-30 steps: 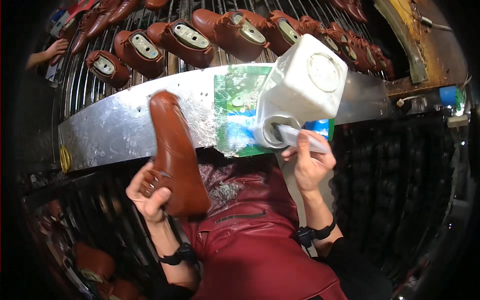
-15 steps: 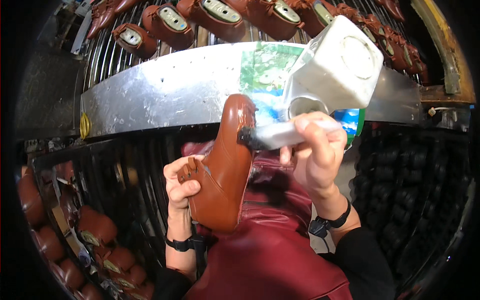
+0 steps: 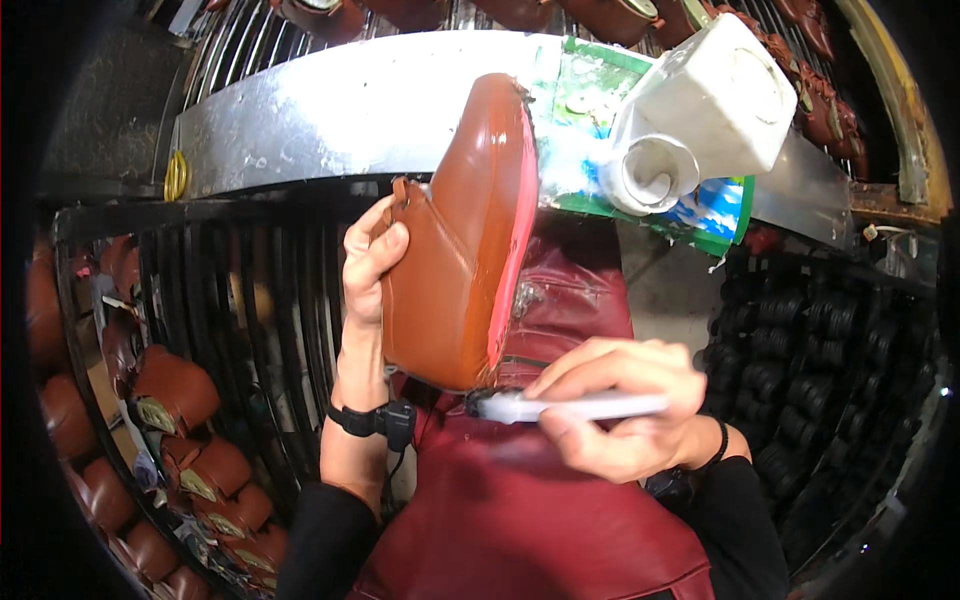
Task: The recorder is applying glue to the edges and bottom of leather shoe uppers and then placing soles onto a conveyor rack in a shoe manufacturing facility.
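My left hand (image 3: 372,262) grips a brown leather shoe upper (image 3: 455,250) by its lacing flaps, toe pointing away and heel towards me. Along its right side the bottom edge shows a pink strip. Closed round the pale handle of a brush (image 3: 590,407), my right hand (image 3: 635,405) is just right of the heel. The brush's dark bristles lie against or very near the heel's lower edge; I cannot tell whether they touch. Beyond the shoe, a white plastic container (image 3: 715,100) lies tipped on the bench, its cut opening facing me with whitish stuff inside.
A metal bench (image 3: 330,120) with a green and blue sheet (image 3: 595,80) spans the front. Racks of brown shoes (image 3: 175,385) stand at the left and beyond the bench. Dark soles or similar black pieces (image 3: 800,340) fill a rack at right. A dark red apron (image 3: 530,520) covers my lap.
The brush has moved from the toe side down to the heel. The shoe has turned slightly, showing more of its pink edge. The whole view has shifted, with the bench now higher.
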### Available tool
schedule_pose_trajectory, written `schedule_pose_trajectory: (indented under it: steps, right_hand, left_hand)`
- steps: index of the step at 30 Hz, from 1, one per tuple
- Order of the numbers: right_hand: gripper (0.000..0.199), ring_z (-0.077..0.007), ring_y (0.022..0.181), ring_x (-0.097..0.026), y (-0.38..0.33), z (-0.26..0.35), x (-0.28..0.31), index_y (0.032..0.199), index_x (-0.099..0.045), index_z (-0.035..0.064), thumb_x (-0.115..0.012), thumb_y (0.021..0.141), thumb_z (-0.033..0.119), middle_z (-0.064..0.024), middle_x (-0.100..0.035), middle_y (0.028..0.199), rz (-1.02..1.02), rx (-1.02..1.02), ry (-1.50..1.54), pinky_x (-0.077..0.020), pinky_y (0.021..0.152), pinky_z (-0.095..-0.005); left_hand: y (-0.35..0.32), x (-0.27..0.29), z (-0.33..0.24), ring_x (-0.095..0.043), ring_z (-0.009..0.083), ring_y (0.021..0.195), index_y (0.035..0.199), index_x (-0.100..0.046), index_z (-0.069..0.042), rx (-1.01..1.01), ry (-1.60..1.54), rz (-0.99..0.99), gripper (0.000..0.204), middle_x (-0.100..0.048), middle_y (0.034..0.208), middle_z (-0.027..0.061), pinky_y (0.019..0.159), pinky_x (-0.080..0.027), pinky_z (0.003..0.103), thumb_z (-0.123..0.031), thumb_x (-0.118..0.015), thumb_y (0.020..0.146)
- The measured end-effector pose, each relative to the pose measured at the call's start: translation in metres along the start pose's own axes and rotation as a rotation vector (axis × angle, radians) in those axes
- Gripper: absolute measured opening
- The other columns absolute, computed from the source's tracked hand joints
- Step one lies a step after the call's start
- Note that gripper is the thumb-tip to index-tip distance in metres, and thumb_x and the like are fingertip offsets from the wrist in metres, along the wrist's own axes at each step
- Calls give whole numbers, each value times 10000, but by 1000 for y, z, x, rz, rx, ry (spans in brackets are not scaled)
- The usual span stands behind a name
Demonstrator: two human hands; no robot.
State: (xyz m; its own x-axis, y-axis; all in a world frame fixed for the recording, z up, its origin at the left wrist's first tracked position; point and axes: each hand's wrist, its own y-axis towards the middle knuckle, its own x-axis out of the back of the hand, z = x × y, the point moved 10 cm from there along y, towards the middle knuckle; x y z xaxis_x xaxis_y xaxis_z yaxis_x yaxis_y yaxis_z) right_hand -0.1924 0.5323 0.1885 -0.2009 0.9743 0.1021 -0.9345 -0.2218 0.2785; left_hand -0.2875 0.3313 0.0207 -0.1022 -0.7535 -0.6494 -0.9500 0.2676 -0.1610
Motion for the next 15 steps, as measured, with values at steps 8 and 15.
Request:
schedule_pose_trajectory:
  steps: [8,15]
  right_hand:
    - [159,-229,737,-736,14,-10,17,911,-712,-123,-789,812,-27,-217,-748,850,-101,-86,45,-588,674,-318]
    - [253,-332,925,-724,47,23,26,954,-653,-92,-759,762,33,-242,-722,953,-24,152,-33,-603,836,-436]
  left_hand:
    - [1,-10,-16,-743,170,876,1247,-666,39,-11,13,-100,321,-755,1045,102,810,-611,299,-183,-650,1015]
    - [5,-38,-5,-745,242,982,1296,-649,-9,159,-436,-144,373,-735,1160,143,851,-626,374,-301,-537,1092]
